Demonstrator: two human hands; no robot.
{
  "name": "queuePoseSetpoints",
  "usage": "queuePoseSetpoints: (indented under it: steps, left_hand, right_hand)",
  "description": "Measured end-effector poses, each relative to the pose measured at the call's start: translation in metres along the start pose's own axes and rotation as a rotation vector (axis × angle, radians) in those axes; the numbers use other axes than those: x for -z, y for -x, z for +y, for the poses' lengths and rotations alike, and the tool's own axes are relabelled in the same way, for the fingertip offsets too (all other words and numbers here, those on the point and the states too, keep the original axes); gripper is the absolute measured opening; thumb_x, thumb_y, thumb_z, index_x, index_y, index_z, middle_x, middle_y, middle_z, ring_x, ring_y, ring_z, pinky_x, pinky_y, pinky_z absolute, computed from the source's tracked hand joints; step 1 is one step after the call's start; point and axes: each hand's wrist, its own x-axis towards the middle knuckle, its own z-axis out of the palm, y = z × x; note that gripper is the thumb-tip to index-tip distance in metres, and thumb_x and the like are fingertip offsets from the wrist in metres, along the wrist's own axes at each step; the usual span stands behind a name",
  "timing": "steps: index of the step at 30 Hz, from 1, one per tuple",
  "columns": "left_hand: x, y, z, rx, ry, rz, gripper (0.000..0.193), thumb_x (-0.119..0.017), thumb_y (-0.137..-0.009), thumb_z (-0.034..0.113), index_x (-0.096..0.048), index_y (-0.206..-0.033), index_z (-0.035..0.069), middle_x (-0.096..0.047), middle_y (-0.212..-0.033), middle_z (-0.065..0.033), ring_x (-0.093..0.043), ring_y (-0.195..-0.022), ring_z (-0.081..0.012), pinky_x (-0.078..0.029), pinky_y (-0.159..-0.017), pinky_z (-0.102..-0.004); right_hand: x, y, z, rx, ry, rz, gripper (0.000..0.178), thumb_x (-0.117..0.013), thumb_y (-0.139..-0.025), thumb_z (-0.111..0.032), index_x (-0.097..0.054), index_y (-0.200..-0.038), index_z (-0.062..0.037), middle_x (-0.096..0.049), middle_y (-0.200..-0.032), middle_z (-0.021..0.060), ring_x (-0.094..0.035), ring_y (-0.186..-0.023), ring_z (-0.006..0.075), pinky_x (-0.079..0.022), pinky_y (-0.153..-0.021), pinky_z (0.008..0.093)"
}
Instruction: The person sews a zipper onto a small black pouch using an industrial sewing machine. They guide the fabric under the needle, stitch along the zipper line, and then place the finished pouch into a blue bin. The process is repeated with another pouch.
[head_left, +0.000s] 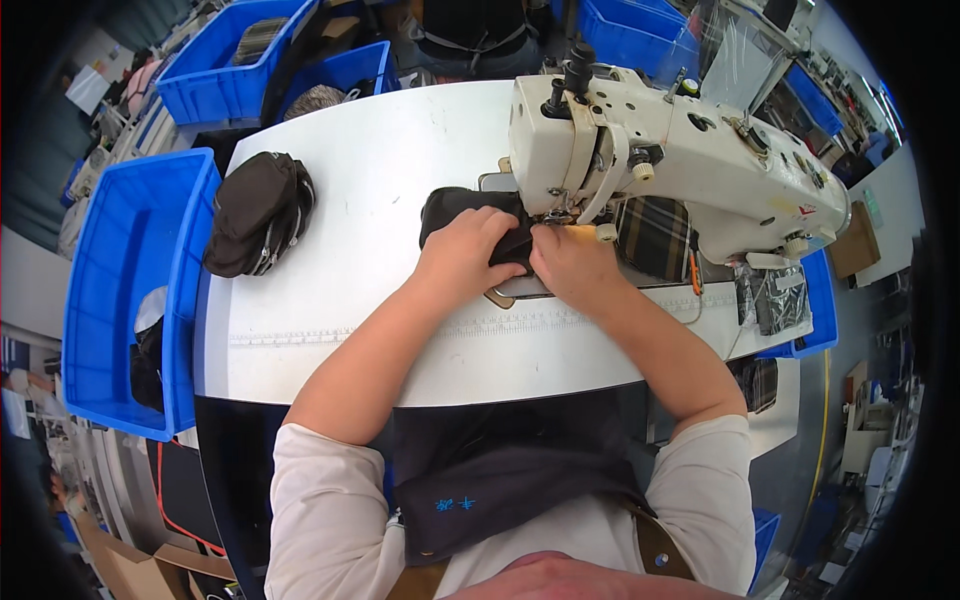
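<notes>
A black fabric piece (450,207) lies on the white table under the head of a white sewing machine (660,140). My left hand (465,250) rests on this fabric, thumb and fingers spread apart, pressing it down. Close beside the needle area, my right hand (572,262) is closed with its fingertips pinching the fabric's right edge. The needle and the stitching spot are mostly hidden by the machine head and my fingers. Farther left on the table sits a stack of black zippered pouches (258,215).
A blue bin (135,260) holding some dark items stands against the table's left edge. A printed ruler strip (400,330) crosses the tabletop. An orange-handled tool (695,272) and a clear-wrapped dark packet (775,300) lie to the right. A person (472,35) is across the table.
</notes>
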Motion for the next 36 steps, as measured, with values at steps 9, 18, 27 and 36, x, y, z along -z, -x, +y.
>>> queuePoseSetpoints:
  steps: [9,18,27,36]
  left_hand:
    - [-0.006,-0.002,0.007,-0.054,-0.137,0.078,0.031,-0.075,-0.081,0.009,-0.071,-0.112,0.009,-0.065,-0.097,-0.0034,-0.064,-0.093,-0.0238,-0.054,-0.074,-0.0384]
    - [-0.019,-0.008,-0.003,-0.053,-0.087,0.056,0.020,-0.075,-0.081,0.013,-0.074,-0.102,0.014,-0.073,-0.088,-0.0025,-0.068,-0.082,-0.0259,-0.053,-0.074,-0.0406]
    - [-0.022,-0.007,0.003,0.004,-0.094,0.082,0.020,-0.076,-0.079,0.016,-0.072,-0.099,0.014,-0.067,-0.077,-0.0024,-0.067,-0.078,-0.0243,-0.052,-0.070,-0.0394]
    - [-0.008,-0.002,-0.014,0.102,0.474,-0.074,0.029,-0.060,-0.103,0.017,-0.070,-0.125,0.001,-0.073,-0.110,-0.0150,-0.068,-0.107,-0.0294,-0.052,-0.096,-0.0371]
  right_hand:
    - [-0.001,0.001,0.004,0.086,-0.018,0.075,0.019,-0.076,-0.080,-0.015,-0.058,-0.084,-0.0114,-0.063,-0.072,0.0022,-0.066,-0.061,0.0213,-0.053,-0.051,0.0363]
    - [0.003,0.001,0.012,0.147,-0.073,0.064,0.014,-0.074,-0.081,-0.013,-0.061,-0.086,-0.0111,-0.063,-0.072,0.0030,-0.067,-0.062,0.0234,-0.054,-0.054,0.0370]
    - [-0.001,-0.002,0.010,0.071,-0.162,0.100,0.013,-0.073,-0.085,-0.016,-0.061,-0.088,-0.0118,-0.064,-0.071,0.0033,-0.066,-0.059,0.0244,-0.054,-0.052,0.0380]
    - [0.000,-0.003,0.011,0.261,0.168,0.016,0.013,-0.073,-0.087,-0.023,-0.064,-0.091,-0.0148,-0.064,-0.078,0.0001,-0.067,-0.065,0.0204,-0.055,-0.052,0.0361]
